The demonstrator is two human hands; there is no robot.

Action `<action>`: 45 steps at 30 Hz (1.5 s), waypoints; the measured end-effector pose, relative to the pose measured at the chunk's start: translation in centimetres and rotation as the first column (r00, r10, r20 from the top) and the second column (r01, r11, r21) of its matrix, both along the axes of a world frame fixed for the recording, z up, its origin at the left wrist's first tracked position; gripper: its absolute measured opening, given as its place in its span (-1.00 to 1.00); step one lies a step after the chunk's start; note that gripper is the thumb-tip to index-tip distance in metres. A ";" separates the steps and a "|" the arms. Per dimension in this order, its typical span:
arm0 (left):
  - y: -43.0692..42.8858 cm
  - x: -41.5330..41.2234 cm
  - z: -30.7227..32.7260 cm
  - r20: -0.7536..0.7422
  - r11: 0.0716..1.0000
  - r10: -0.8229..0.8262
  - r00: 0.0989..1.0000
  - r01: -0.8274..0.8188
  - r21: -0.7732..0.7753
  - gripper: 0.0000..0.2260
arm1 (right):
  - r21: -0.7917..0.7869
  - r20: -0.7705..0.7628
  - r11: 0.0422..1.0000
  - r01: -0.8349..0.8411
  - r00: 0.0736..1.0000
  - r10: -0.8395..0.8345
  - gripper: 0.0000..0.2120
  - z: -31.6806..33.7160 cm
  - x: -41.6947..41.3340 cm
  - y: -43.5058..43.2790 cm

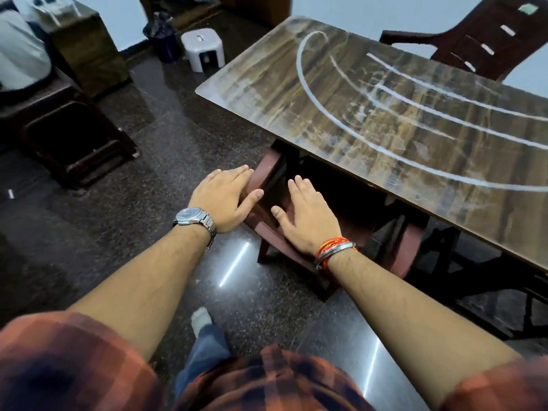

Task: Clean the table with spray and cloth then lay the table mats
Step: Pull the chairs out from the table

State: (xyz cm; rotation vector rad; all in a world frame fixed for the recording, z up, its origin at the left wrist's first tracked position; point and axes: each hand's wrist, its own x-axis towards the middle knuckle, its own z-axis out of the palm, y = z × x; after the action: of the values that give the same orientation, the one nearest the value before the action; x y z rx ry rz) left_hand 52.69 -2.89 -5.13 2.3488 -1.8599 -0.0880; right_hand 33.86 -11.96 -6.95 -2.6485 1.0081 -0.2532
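Seen from the head camera, a person's left hand (224,200) and right hand (308,216) lie flat, fingers straight, on a reddish chair (264,173) tucked under the glossy wooden table (385,114) just ahead. A white stool (203,48) beyond bears a sticker, too blurred to read.

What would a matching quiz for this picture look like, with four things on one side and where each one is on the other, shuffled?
Things
1. left hand
2. white stool
3. dark brown chair
4. wristwatch

Places
A. standing beyond the far left corner of the table
B. at the table's far side
C. on the left wrist
D. resting on the reddish chair tucked under the table's near edge

Pairs: 1-D, 2-A, 3-B, 4-C
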 end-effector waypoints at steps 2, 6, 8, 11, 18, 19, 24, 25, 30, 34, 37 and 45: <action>-0.5 3.1 0.0 0.045 1.000 0.004 0.999 -0.005 0.012 -0.24 | -0.031 0.022 0.999 -0.013 1.000 0.014 -0.33 0.1 3.6 -0.7; -2.4 9.4 -0.1 0.051 0.995 0.102 0.993 -0.102 0.002 -0.30 | -0.064 0.015 0.998 -0.020 1.000 0.021 -0.34 0.1 11.1 -2.8; -3.4 13.5 -0.3 0.045 0.987 0.159 0.986 -0.159 -0.006 -0.34 | -0.069 0.004 0.997 -0.032 0.999 0.032 -0.34 0.0 15.6 -4.1; -4.8 21.6 -0.1 0.050 0.981 0.194 0.980 -0.195 0.018 -0.38 | -0.077 -0.004 0.996 -0.036 0.999 0.035 -0.34 0.5 23.7 -5.9; -9.1 38.0 2.5 0.067 0.979 0.185 0.980 -0.190 0.076 -0.36 | -0.077 -0.024 0.995 0.061 0.998 -0.063 -0.33 2.3 38.7 -10.5; -10.1 39.9 2.6 0.063 0.978 0.179 0.982 -0.185 0.095 -0.36 | -0.076 -0.031 0.995 0.069 0.997 -0.072 -0.32 2.5 40.5 -11.4; -17.3 48.2 1.9 0.068 0.983 0.107 0.992 -0.116 0.140 -0.34 | -0.095 -0.048 0.990 0.102 0.993 -0.107 -0.30 1.8 48.3 -17.6; -19.1 49.8 1.8 0.065 0.985 0.084 0.994 -0.093 0.147 -0.34 | -0.095 -0.056 0.989 0.115 0.991 -0.121 -0.30 1.5 49.9 -19.3; -29.0 56.9 2.1 0.062 0.989 -0.005 0.998 -0.004 0.145 -0.35 | -0.113 -0.031 0.973 0.201 0.978 -0.206 -0.29 1.0 57.4 -27.6; -36.2 61.5 3.2 0.059 0.992 -0.054 0.997 0.047 0.113 -0.36 | -0.134 -0.016 0.956 0.260 0.964 -0.265 -0.29 1.8 62.9 -34.0; -41.5 64.7 3.4 0.039 0.991 -0.096 0.995 0.091 0.102 -0.36 | -0.126 -0.013 0.943 0.308 0.950 -0.312 -0.29 2.4 66.5 -38.5; -58.8 73.6 1.8 0.052 0.958 -0.269 0.962 0.263 0.112 -0.32 | -0.126 -0.013 0.852 0.509 0.858 -0.514 -0.30 1.5 73.1 -52.1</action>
State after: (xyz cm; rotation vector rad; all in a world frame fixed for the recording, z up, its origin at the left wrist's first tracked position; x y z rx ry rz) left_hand 126.30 -61.68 -3.32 2.1732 -2.2471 -0.1399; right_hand 106.94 -64.02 -5.49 -2.4373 1.7599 -0.3737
